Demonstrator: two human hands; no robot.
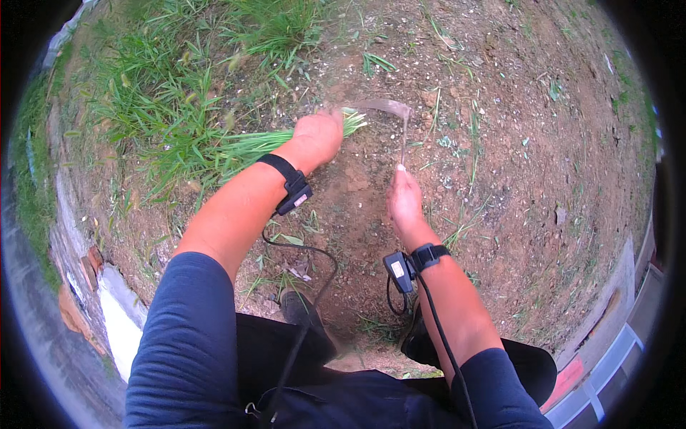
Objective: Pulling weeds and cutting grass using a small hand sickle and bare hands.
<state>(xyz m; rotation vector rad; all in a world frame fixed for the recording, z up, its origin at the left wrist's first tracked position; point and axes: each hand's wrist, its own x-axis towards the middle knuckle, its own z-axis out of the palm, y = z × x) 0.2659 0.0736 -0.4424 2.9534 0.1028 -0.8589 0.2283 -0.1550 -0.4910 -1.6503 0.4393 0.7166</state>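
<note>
My left hand point(320, 134) grips a bundle of long green grass point(262, 142), its pale stem ends point(353, 123) poking out to the right of the fist. In my right hand point(404, 198) is a sickle point(404, 131) with a thin shaft and a curved metal blade point(383, 104). The blade extends left from the top of the shaft, and its tip is blurred close to my left fist. Whether the blade touches the stems I cannot tell. Most of the sickle's grip is hidden inside my right hand.
Tall grass with seed heads point(161, 102) grows at upper left, and another tuft point(273, 27) stands at the top. Cut blades lie scattered over the brown soil point(359, 214). Cables point(321, 289) run from devices strapped to both wrists. My shoes point(300, 308) are below. White debris point(120, 316) lies at lower left.
</note>
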